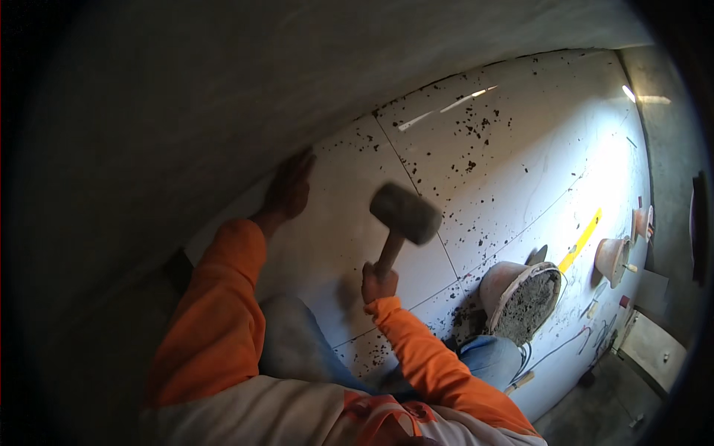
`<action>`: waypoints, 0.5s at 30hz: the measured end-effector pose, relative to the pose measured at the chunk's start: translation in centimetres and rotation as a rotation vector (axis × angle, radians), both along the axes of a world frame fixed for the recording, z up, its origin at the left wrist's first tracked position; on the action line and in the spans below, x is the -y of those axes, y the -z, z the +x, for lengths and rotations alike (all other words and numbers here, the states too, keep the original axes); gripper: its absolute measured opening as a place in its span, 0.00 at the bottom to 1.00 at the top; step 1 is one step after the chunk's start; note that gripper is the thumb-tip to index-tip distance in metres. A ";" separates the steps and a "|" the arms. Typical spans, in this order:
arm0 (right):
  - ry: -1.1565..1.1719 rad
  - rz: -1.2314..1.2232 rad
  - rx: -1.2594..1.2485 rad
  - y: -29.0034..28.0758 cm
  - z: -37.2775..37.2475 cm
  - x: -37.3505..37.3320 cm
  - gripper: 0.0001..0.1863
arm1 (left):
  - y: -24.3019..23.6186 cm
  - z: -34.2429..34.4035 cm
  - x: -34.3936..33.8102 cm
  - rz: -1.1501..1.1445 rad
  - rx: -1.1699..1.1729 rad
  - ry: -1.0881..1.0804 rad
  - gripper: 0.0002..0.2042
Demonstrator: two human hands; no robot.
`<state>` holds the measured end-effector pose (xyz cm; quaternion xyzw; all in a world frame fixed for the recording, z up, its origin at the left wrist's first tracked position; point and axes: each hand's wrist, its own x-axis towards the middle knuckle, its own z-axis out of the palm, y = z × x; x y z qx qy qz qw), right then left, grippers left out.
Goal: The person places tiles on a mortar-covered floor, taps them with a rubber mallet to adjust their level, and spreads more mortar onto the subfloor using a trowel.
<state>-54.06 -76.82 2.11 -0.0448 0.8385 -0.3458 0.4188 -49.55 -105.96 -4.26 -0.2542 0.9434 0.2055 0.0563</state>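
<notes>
A mallet (405, 213) with a thick dark head and a wooden handle is raised over a large white tile (335, 208). My right hand (380, 283) is closed round its handle. The head appears to be above the tile, apart from it. At the tile's far left edge, by the grey wall, my left hand (288, 187) has its fingers stretched out and holds nothing. Whether its palm presses on the tile or the wall, I cannot tell. Dark crumbs of mortar (472, 165) lie scattered over the tiles to the right of the mallet.
A bucket of wet grey mortar (524, 301) stands tilted in view near my right knee. Beyond it are a yellow straight bar (581, 240) and another bucket (613, 260). The grey wall (245, 89) rises along the left. Cables (554, 348) lie at lower right.
</notes>
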 end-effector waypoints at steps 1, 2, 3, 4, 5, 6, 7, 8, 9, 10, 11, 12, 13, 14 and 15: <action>0.112 0.027 -0.060 2.4 -0.2 -0.5 0.14 | 0.1 -1.7 0.7 -0.019 -0.041 0.019 0.27; -0.265 0.067 -0.260 6.0 -0.7 -3.5 0.14 | 0.7 -2.1 1.2 -0.056 -0.071 0.056 0.27; -0.274 0.069 -0.229 4.3 -0.1 -2.5 0.14 | 1.7 0.3 0.6 -0.069 -0.040 0.073 0.26; -0.185 -0.015 -0.122 0.4 -0.1 -0.1 0.14 | 1.6 2.3 0.5 -0.058 0.000 0.059 0.26; -0.094 -0.113 -0.053 -1.5 -1.7 1.6 0.15 | 0.7 1.4 1.1 -0.064 -0.016 0.035 0.27; 0.090 -0.030 0.055 0.0 -0.4 1.4 0.15 | 0.5 1.0 0.2 -0.044 -0.026 0.031 0.27; 0.102 -0.018 0.058 2.0 0.8 -0.7 0.15 | 0.8 1.4 -0.7 -0.031 -0.023 0.042 0.27; -0.073 -0.031 -0.120 5.0 0.9 -2.3 0.15 | 1.2 0.1 -0.1 -0.029 -0.111 0.069 0.27; -0.254 -0.027 -0.280 6.6 1.0 -3.2 0.14 | 1.5 -0.6 0.2 -0.017 -0.178 0.089 0.28; -0.368 -0.010 -0.176 5.0 -0.1 -2.0 0.13 | 1.5 1.0 0.1 -0.007 -0.147 0.086 0.28; -0.370 -0.007 -0.144 3.0 0.8 -0.9 0.13 | 1.6 2.2 0.2 0.004 -0.127 0.080 0.28; -0.233 -0.064 -0.108 0.8 0.5 0.3 0.12 | 1.2 1.7 0.3 0.003 -0.140 0.081 0.28; -0.096 -0.121 -0.074 -0.2 0.6 0.7 0.12 | 1.3 1.6 -0.2 0.002 -0.143 0.087 0.28; -0.093 -0.073 -0.100 2.5 2.1 -1.4 0.10 | 1.8 1.8 -0.9 -0.008 -0.144 0.085 0.28; -0.072 -0.100 -0.137 2.8 0.6 -1.6 0.10 | 1.5 0.1 0.2 -0.048 -0.176 0.096 0.27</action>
